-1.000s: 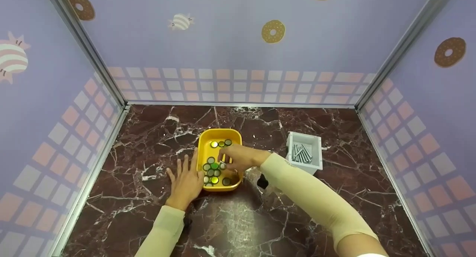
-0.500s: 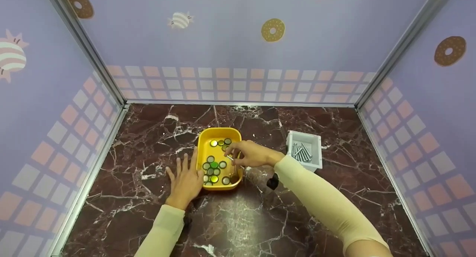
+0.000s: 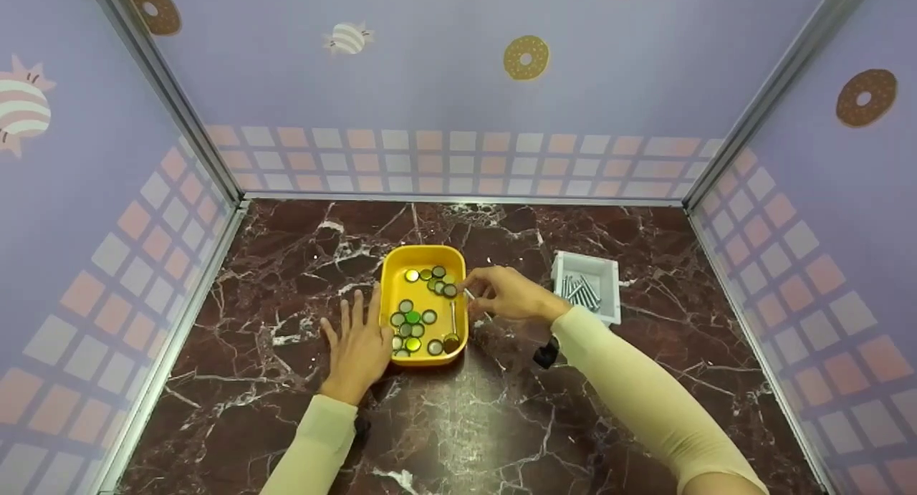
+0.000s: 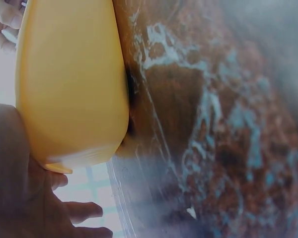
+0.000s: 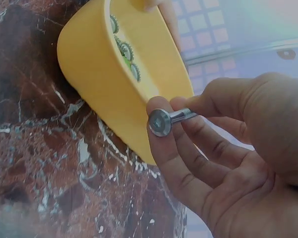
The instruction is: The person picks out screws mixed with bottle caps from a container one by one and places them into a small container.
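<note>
In the head view a yellow tray (image 3: 420, 294) holds several bottle caps (image 3: 413, 344) and a bolt (image 3: 453, 317) lying along its right side. My left hand (image 3: 358, 352) lies with fingers spread against the tray's left side, its thumb at the rim. In the left wrist view its fingers (image 4: 84, 210) stretch past the end of the yellow tray (image 4: 72, 84). My right hand (image 3: 512, 294) is just outside the tray's right rim. Between thumb and fingertips it pinches a short flat-headed bolt (image 5: 161, 122), head facing the right wrist camera.
A white box (image 3: 615, 287) with several bolts (image 3: 582, 294) inside stands to the right, beyond my right hand. Dark red marbled tabletop (image 3: 501, 423) surrounds both containers. Patterned purple walls (image 3: 458, 87) close off the back and both sides.
My right hand has come up out of the tray and moved right, past its rim, carrying the bolt. The left hand stays in place.
</note>
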Demonstrator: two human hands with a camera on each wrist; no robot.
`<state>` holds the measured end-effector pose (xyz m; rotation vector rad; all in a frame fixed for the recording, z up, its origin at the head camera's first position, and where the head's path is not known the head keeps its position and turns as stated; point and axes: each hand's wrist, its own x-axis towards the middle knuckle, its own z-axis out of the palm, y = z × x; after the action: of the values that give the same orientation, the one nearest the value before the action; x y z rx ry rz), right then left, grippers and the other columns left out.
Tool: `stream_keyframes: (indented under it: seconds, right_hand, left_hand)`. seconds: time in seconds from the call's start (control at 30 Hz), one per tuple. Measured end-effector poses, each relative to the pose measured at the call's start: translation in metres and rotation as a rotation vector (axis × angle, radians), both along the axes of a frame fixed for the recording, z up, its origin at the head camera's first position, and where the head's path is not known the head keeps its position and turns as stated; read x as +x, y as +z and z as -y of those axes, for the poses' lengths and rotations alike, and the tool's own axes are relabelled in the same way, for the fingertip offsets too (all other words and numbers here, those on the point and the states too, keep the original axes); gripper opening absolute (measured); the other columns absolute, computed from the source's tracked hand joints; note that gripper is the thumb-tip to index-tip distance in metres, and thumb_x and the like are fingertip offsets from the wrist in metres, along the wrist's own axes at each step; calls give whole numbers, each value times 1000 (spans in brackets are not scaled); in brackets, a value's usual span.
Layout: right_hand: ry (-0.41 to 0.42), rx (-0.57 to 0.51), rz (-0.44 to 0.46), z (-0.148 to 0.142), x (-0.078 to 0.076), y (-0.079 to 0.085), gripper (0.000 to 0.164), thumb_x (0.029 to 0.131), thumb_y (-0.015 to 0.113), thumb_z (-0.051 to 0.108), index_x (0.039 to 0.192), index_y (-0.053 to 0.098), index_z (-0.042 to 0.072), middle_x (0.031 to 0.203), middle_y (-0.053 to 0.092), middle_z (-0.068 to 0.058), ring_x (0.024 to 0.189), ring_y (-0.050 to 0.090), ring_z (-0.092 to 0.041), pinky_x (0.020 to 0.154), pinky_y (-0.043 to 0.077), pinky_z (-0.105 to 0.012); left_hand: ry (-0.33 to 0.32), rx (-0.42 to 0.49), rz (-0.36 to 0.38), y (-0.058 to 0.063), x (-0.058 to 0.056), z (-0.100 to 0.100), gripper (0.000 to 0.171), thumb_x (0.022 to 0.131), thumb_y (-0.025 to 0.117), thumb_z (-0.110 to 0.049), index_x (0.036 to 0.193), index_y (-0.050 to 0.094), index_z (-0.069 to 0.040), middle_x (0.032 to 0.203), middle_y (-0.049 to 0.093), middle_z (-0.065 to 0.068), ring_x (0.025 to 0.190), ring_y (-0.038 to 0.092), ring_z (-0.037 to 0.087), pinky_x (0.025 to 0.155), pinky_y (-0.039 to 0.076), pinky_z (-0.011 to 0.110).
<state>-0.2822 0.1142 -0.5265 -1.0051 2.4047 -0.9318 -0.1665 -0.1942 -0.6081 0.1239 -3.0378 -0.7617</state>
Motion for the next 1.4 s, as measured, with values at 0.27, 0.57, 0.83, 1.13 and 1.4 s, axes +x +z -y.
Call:
stream_keyframes:
  seconds: [0.27,0.57,0.83,1.13,1.4]
  right_hand:
    - [-97,-12,-18,-26,0,-3,38,107,76,4,144,78,2,125,85,-25,114,83,-36,106,71,-48]
    - [-200,-60,29,-62,-6,-6,39,102,78,1,141,79,1,122,81,-29,94,77,-26,74,64,-24]
    - [-304,-119,140,-92,-11,-2,39,105,70,-6,143,74,-8,121,75,-34,83,75,-16,70,63,-22]
    - [-373,-145,159,-124,-18,-2,38,106,72,-5,144,73,-10,120,76,-36,74,75,-13,66,65,-23]
    - [-432,-112,172,-144,-21,-5,41,108,74,0,147,71,-11,123,78,-33,77,78,-15,69,67,-24]
  left_hand:
    - [-6,-45,-87,-2,-1,0,79,116,52,-25,189,21,-15,194,22,27,180,17,58,142,3,87]
    - [-6,-62,-120,-7,-1,2,80,114,53,-25,188,25,-14,192,26,28,181,17,57,142,5,86]
    - [-7,-46,-115,-7,-1,2,80,114,52,-24,188,24,-16,193,25,28,181,15,57,142,3,87]
    - [3,-45,-100,-4,-1,2,81,115,55,-30,189,23,-20,193,23,29,181,14,58,141,3,88]
    - [8,-74,-70,-5,-2,2,82,115,53,-32,189,21,-22,193,21,29,181,12,58,142,2,87]
